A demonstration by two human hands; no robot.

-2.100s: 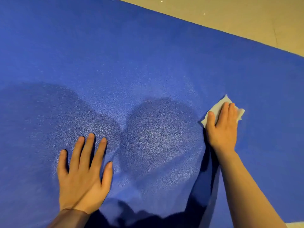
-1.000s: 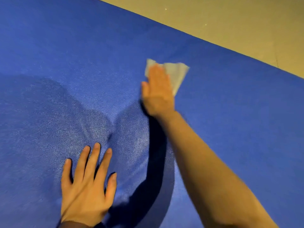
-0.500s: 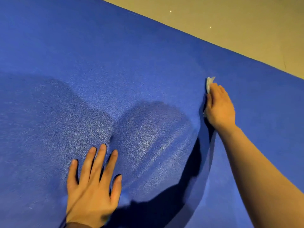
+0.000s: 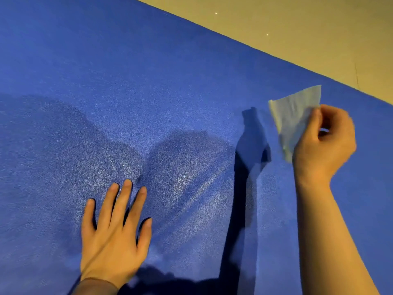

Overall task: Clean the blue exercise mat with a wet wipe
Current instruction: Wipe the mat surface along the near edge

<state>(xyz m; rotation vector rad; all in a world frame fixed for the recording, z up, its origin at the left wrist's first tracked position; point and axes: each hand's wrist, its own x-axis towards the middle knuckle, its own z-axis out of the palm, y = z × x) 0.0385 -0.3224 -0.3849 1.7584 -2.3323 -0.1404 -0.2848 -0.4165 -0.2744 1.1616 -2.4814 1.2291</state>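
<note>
I have just lifted the pale, crumpled wet wipe [image 4: 292, 122] off the textured blue exercise mat [image 4: 148, 81], pinched in my right hand [image 4: 323, 143]; wiping pauses. My left hand [image 4: 112, 237] presses flat, fingers spread.

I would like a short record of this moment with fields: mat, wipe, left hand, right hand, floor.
mat: blue exercise mat, darker damp-looking patches near its middle
wipe: wet wipe, lifted off the mat
left hand: left hand flat on the mat, fingers spread
right hand: right hand pinches the wipe
floor: beige floor beyond the mat's far edge
</note>
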